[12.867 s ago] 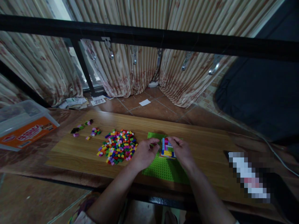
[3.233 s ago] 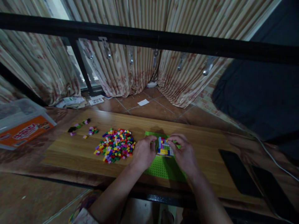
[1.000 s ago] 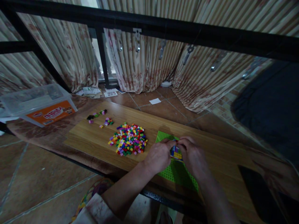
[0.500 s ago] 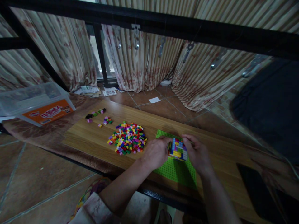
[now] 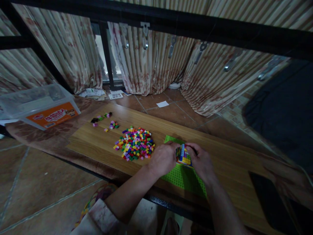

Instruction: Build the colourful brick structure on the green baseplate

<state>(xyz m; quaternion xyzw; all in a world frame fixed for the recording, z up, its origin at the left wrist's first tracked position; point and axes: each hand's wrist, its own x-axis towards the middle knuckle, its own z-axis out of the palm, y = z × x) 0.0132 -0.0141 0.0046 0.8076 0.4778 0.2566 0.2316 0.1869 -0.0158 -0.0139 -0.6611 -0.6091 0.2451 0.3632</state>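
A small block of joined, many-coloured toy bricks [image 5: 184, 157] is held just above a green studded baseplate [image 5: 184, 181]. My left hand [image 5: 164, 158] grips its left side, fingers curled and partly hidden behind it. From the right, my right hand [image 5: 200, 160] is closed on the same block, its thumb and fingers reaching over the top and covering the right part. To the left of my hands lies a heap of loose coloured bricks [image 5: 135, 143] on the wooden board [image 5: 97, 147].
At the board's far left lie a small brick cluster [image 5: 113, 125] and a row of dark and green pieces [image 5: 101, 117]. A clear plastic box [image 5: 41, 104] with an orange label stands beyond. A dark flat object [image 5: 266, 195] rests at the right.
My right hand has moved left and inward over the brick block, covering more of its top. My left hand keeps its grip. The view has shifted slightly.
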